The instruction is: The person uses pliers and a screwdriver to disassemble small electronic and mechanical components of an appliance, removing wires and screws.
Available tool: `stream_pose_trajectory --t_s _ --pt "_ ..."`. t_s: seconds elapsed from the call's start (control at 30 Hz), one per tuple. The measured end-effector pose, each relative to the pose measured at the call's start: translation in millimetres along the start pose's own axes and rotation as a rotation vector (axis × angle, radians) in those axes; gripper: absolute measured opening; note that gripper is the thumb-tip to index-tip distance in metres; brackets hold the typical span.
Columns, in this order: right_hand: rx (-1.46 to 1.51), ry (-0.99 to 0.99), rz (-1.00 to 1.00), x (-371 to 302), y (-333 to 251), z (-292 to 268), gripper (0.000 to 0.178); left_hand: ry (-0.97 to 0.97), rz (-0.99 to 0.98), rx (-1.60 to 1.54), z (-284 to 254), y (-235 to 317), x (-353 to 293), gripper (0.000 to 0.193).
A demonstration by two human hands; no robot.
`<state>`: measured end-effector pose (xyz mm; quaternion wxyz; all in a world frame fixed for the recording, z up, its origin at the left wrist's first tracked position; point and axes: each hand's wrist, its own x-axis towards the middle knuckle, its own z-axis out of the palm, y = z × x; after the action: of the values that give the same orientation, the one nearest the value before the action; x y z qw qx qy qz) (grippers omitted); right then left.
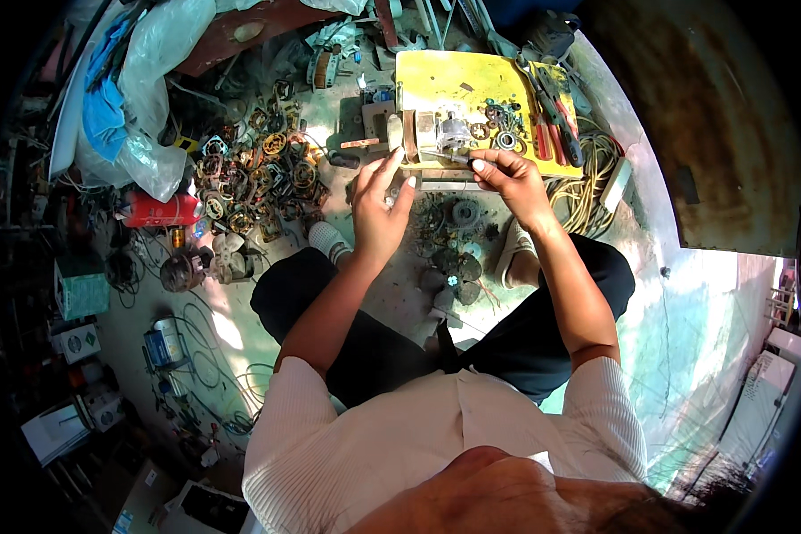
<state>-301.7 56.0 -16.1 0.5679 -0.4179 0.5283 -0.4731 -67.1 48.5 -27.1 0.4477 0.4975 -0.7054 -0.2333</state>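
Note:
My left hand (379, 212) is open, its fingers apart. Its fingertips are beside a pale rounded piece and a brown roll (409, 135) at the near left of a yellow board (440, 78). Between the thumb and fingers of my right hand (513, 184) is a thin metal tool (449, 157) with a dark end; its exact kind is too small to make out. It points left over the board's near edge. Just beyond it stand a clear plastic container (455, 133) and several small round parts, among them a ring-shaped bearing (507, 141).
Red-handled tools (543, 141) and dark-handled pliers (568, 133) lie on the board's right side. Coiled cable (587, 178) is beside it. A heap of motor parts (258, 173) covers the floor at left. Between my feet sit a gear (465, 212) and dark parts (454, 271).

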Motion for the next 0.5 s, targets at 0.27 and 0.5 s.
stream_pose_trajectory --t_s 0.27,0.5 --pt "-0.011 -0.027 -0.011 -1 -8 7 0.025 0.099 0.106 0.074 -3 -3 13 0.026" --pt "0.009 0.047 -0.035 2 -6 -1 0.023 0.152 0.138 0.134 -3 -4 18 0.023"
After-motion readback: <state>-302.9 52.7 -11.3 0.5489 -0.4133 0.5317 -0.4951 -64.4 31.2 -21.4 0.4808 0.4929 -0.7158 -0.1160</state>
